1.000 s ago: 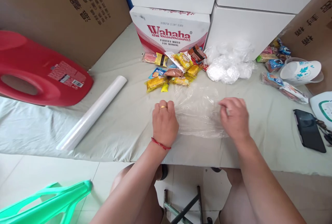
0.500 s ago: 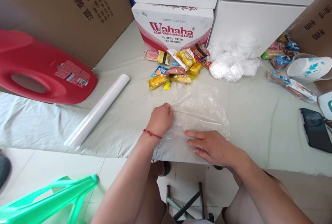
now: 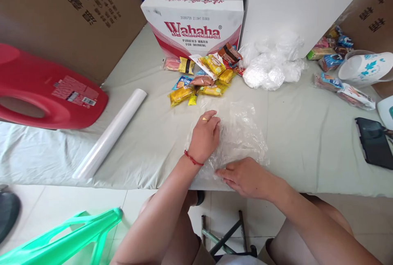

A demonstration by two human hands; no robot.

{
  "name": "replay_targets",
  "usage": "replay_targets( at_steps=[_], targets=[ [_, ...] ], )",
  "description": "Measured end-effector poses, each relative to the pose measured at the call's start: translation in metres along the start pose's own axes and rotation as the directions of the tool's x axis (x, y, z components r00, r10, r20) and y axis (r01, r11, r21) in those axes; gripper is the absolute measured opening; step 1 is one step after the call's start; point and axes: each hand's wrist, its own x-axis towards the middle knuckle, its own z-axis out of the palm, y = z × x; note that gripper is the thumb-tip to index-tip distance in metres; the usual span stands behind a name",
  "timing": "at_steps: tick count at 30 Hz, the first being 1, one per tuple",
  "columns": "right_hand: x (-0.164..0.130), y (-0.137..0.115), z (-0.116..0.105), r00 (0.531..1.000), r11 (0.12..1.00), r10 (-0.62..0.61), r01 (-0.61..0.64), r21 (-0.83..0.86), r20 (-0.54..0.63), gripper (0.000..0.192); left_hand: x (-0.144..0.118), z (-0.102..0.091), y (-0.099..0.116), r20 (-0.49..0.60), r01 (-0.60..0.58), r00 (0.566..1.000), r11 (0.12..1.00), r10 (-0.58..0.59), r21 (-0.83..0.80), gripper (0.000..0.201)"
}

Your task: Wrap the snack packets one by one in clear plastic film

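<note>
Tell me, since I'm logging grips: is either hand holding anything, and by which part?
Nothing is lifted. The left hand lies flat on the clear plastic sheet at its left side; the right hand presses its near edge.

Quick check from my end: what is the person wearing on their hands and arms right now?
Both forearms are bare, with no sleeves or gloves in view. The left hand has a gold ring on one finger and a thin red string bracelet at the wrist. The right hand shows no ring, watch or band.
</note>
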Motion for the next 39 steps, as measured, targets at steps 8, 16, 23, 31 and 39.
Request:
replay_targets(
  at_steps=[8,16,23,31,39],
  targets=[
    [0.012,0.039,-0.025,0.772,0.975,0.218,-0.204,0.093,-0.597,0.042,0.009,0.021,-0.003,0.254,-0.016,0.965,0.949,-0.067,0.314,0.049],
    [0.011,0.100,-0.019,0.647,0.755,0.534,-0.655,-0.037,-0.545,0.060,0.022,0.011,-0.011,0.216,0.067,0.964,0.925,-0.157,0.374,0.053],
    [-0.007,0.110,-0.022,0.594,0.774,0.527,-0.631,0.054,-0.607,0.055,0.017,0.004,-0.026,0.172,0.128,0.961,0.904,-0.215,0.409,0.054],
    [-0.007,0.105,-0.094,0.407,0.693,0.693,-0.603,0.395,-0.595,0.048,0.024,-0.005,-0.019,-0.044,0.147,0.989,0.941,-0.140,0.304,0.043],
    [0.105,0.136,-0.152,0.611,0.794,0.588,-0.561,0.234,-0.529,0.021,0.018,0.003,-0.022,0.142,0.092,0.981,0.959,-0.133,0.267,0.043]
  ],
)
